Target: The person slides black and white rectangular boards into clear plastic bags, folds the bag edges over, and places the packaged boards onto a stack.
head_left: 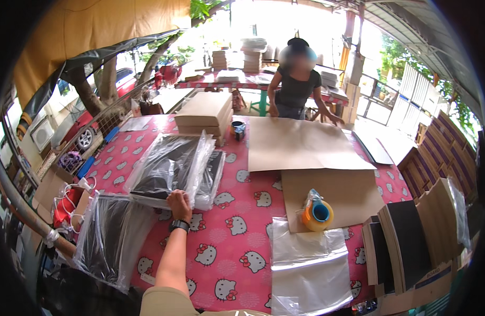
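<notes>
My left hand (180, 205), with a dark watch on its wrist, is closed at the near edge of a clear plastic sleeve (166, 163) that has a flat black panel inside. This sleeve lies on top of a stack of similar ones at the left of the table. Just nearer and to the left, another plastic-wrapped black panel (113, 237) hangs partly over the table's edge. My right hand is out of view. Right of my forearm lie flat clear plastic sleeves (311, 268), with a roll of tape (317, 213) beyond them on brown board.
Across the pink patterned table (237, 284), a person in black (297, 87) handles a large brown sheet (303, 142). Brown boxes (203, 113) and a dark tape roll (237, 129) stand at the back left. Black and brown panels (403, 247) stand upright at the right.
</notes>
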Available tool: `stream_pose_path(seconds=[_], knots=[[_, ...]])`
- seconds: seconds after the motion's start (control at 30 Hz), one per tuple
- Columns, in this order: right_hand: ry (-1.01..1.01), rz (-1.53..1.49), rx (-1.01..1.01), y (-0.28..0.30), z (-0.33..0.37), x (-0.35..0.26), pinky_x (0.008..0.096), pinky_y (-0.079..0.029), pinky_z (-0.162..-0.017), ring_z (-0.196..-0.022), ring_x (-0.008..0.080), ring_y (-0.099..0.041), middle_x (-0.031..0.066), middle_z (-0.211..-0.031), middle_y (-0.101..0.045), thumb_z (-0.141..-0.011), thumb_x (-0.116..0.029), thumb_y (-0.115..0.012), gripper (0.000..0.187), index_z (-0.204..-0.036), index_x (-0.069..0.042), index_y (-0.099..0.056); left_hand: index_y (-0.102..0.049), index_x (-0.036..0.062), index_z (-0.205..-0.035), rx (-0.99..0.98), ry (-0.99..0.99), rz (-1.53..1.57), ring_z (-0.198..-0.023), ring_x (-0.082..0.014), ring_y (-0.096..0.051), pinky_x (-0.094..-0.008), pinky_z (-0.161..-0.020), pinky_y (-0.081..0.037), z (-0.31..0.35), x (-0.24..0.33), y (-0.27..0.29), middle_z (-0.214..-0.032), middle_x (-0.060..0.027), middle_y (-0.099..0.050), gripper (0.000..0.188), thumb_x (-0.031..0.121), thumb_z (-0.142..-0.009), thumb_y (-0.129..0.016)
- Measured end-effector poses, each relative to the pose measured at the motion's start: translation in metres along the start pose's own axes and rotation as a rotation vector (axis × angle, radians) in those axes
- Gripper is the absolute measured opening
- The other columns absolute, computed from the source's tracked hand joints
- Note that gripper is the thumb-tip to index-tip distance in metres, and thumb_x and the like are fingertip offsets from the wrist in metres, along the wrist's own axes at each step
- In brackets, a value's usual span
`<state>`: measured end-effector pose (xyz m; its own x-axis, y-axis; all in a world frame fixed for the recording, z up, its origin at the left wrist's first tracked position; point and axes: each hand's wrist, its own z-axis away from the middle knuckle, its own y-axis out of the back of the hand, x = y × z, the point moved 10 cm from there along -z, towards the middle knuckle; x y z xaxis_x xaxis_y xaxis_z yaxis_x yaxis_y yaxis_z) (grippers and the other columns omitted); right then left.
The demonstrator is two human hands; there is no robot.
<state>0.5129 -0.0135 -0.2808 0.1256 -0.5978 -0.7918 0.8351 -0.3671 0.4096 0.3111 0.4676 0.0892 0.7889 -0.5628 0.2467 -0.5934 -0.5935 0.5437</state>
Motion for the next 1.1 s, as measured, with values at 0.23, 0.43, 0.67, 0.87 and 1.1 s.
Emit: stream_pose_path(seconds=[0.23,0.43,0.67,0.87,1.1], knots=[[-0.013,0.031,-0.029,0.002,-0.003,0.006,0.0341,-0.04,-0.085,-0.099,0.0243,-0.052,0.0125,-0.106,-0.057,-0.075,-0.024,-0.059,0.036,-0.106,-0.005,-0.057,-0.046,0.0067,-0.092,-0.029,0.006,0.037,-0.096,-0.0303,-0.044,-0.0451,-0.087,-0.03,0.005,-0.013,-0.003,-0.096,-0.012,-0.047,0.014,0.015,-0.082,-0.048],[-0.022,0.039,-0.035,0.008,-0.004,0.007,0.0345,-0.039,-0.086,-0.1,0.0246,-0.052,0.0127,-0.107,-0.057,-0.075,-0.026,-0.059,0.037,-0.106,-0.005,-0.057,-0.045,0.0086,-0.093,0.004,0.114,0.007,-0.103,-0.0278,-0.042,-0.0514,-0.097,-0.02,0.009,-0.024,-0.012,-0.099,-0.0094,-0.046,0.012,0.015,-0.083,-0.046],[-0.049,0.055,-0.046,0.011,0.0,0.014,0.0349,-0.039,-0.087,-0.101,0.0251,-0.051,0.0129,-0.108,-0.056,-0.075,-0.028,-0.059,0.039,-0.106,-0.006,-0.057,-0.046,0.0122,-0.101,-0.052,0.098,-0.043,-0.111,-0.0255,-0.039,-0.0548,-0.099,-0.013,0.013,-0.022,-0.01,-0.111,-0.0075,-0.044,0.024,0.014,-0.078,-0.052],[-0.059,0.079,-0.061,0.016,0.003,0.021,0.0353,-0.039,-0.087,-0.102,0.0254,-0.051,0.0131,-0.108,-0.056,-0.075,-0.03,-0.059,0.04,-0.106,-0.006,-0.056,-0.044,0.0125,-0.106,-0.12,0.057,-0.021,-0.115,-0.026,-0.037,-0.0555,-0.1,-0.014,0.019,-0.022,-0.014,-0.114,-0.0078,-0.044,0.036,0.013,-0.072,-0.058],[-0.064,0.097,-0.071,0.039,0.023,0.025,0.0357,-0.038,-0.088,-0.103,0.0259,-0.051,0.0134,-0.109,-0.055,-0.075,-0.033,-0.059,0.041,-0.107,-0.006,-0.056,-0.042,0.0125,-0.108,-0.135,0.059,-0.119,-0.115,-0.0263,-0.037,-0.0546,-0.1,-0.016,0.018,-0.021,-0.011,-0.114,-0.0078,-0.043,0.037,0.016,-0.075,-0.057]])
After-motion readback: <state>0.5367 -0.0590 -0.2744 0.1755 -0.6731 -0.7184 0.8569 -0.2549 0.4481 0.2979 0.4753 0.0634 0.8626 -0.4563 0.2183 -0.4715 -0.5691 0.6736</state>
